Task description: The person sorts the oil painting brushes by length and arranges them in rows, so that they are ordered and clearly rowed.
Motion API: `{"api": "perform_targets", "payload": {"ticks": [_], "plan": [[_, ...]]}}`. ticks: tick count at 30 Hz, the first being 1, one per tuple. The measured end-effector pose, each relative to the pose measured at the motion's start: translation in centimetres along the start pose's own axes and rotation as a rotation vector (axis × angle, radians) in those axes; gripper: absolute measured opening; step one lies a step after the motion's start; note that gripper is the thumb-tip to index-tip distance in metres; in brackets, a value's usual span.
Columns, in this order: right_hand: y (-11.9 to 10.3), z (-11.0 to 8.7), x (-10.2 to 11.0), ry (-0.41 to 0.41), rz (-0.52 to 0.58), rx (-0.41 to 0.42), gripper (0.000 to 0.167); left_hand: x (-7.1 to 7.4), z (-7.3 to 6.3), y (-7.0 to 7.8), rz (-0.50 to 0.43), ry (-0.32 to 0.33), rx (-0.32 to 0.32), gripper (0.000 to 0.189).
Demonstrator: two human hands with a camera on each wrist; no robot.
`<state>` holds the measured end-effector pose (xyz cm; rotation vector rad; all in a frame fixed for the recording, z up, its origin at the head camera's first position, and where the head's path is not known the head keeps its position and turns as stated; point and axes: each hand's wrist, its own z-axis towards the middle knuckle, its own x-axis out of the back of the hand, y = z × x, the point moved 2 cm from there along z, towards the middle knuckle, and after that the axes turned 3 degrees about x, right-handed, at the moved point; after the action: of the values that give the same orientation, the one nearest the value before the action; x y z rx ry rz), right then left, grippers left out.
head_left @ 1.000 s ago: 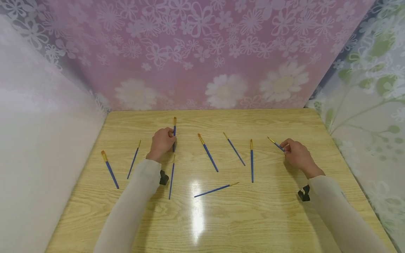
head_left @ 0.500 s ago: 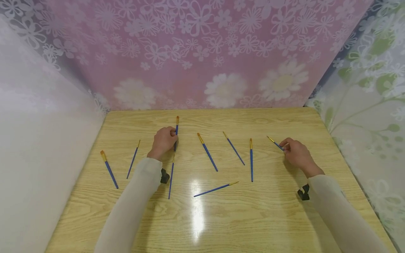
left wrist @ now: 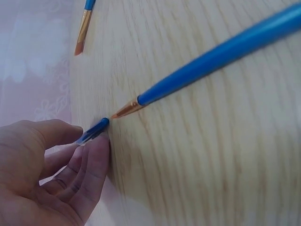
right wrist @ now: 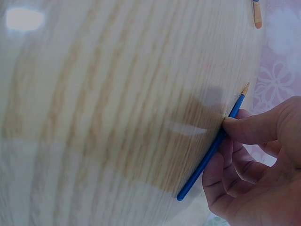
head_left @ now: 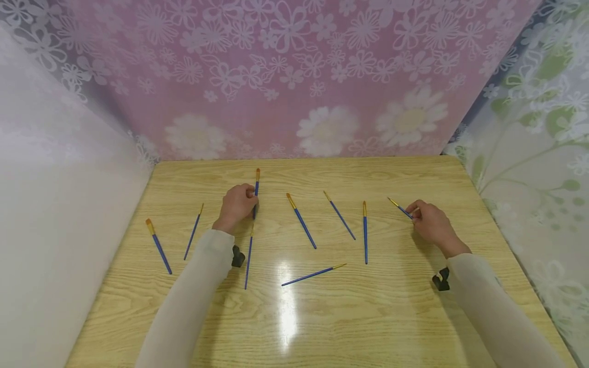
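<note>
Left hand (head_left: pixel 236 205) is pinching a paintbrush (head_left: pixel 256 186), pointing toward twelve o'clock, right hand (head_left: pixel 432 224) is pinching a thinner brush (head_left: pixel 399 207), pointing toward ten.

"How's the light in the head view?"

"Even and fairly bright, seemingly from overhead: a white glare streak (head_left: pixel 288 322) lies on the near middle of the counter (head_left: pixel 368 322)."

"Shadows?"

"Soft ones beside both sleeves (head_left: pixel 184 301)."

"And the wrist views?"

"Dimmer, hazier. In the left, the large loose paintbrush (left wrist: pixel 211 61) looks soft-edged. In the right, there's a blown-out spot (right wrist: pixel 24 19), a brownish shadow (right wrist: pixel 193 146) beside the pinched paintbrush (right wrist: pixel 202 165), and the counter's edge bows."
</note>
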<state>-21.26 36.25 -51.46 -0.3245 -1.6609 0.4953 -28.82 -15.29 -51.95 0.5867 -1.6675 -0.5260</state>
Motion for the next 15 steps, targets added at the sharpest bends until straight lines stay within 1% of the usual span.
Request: {"api": "perform_targets", "payload": {"ticks": [3, 9, 15], "plan": [[-0.1, 0.0, 0.0, -0.001, 0.001, 0.002, 0.028, 0.2, 0.0, -0.3, 0.018, 0.009, -0.005, 0.04], [-0.2, 0.1, 0.1, -0.001, 0.002, 0.005, 0.028, 0.7, -0.3, -1.1, 0.008, 0.004, -0.01, 0.039], [-0.2, 0.0, 0.0, 0.002, 0.0, 0.007, 0.027, 1.5, -1.0, -2.6, 0.01, 0.003, -0.021, 0.036]]}}
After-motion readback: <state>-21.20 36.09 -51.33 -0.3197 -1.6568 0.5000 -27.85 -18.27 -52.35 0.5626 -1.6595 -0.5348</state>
